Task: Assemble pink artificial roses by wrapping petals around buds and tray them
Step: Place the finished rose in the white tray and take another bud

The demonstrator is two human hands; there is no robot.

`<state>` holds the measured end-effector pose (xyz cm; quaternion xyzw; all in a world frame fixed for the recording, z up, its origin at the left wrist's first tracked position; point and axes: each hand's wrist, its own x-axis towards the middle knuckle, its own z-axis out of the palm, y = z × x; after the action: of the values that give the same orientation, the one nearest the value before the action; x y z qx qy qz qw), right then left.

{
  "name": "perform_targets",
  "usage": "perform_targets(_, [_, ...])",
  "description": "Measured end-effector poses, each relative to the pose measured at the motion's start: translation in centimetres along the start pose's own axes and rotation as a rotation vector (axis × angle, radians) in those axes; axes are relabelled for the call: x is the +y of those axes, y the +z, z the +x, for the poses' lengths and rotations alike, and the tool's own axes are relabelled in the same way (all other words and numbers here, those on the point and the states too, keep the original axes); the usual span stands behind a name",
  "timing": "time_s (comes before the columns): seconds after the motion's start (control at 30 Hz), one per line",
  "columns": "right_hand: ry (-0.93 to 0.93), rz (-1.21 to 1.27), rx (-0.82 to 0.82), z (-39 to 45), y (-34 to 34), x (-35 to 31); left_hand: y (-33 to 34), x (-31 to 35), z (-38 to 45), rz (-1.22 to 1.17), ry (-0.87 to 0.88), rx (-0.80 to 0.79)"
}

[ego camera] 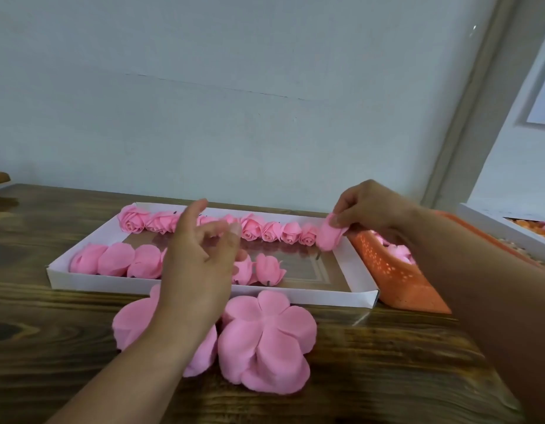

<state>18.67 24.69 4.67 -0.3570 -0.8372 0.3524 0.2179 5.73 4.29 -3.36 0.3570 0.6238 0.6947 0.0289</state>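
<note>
My right hand (367, 209) has its fingertips (337, 221) pinched round a finished pink foam rose (330, 235), holding it at the right end of the back row inside the shallow white cardboard tray (203, 287), just beside the last rose already there. My left hand (200, 255) hovers over the middle of the tray with its fingers loosely spread and slack, holding nothing. Along the tray's far edge runs a row of pink roses (252, 229); along its near edge lie more pink roses on their sides (116, 260). In front of the tray, on the dark wood-grain table (387, 362), sit two stacks of flat pink five-lobed petal sheets (266, 338), one partly under my left wrist. Right of the tray stands an orange perforated basket (396, 280) with pink pieces inside.
</note>
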Motion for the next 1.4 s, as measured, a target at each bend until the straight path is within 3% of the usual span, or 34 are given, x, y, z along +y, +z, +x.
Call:
perform_targets(0.3, [0.171,-0.119,-0.301,3.3,6.5,2.1,0.3,-0.8,-0.4,0.142,-0.009,-0.040])
perform_targets(0.43, [0.225,-0.089,-0.360,3.6,7.5,2.7,0.4,-1.0,-0.3,0.146,-0.014,-0.040])
perform_targets(0.73, [0.262,-0.005,-0.304,3.9,8.1,3.7,0.5,-1.2,-0.3,0.129,-0.024,-0.047])
perform_targets(1.4, [0.067,-0.169,-0.216,2.9,9.5,5.2,0.5,-0.6,-0.4,0.119,-0.035,-0.034])
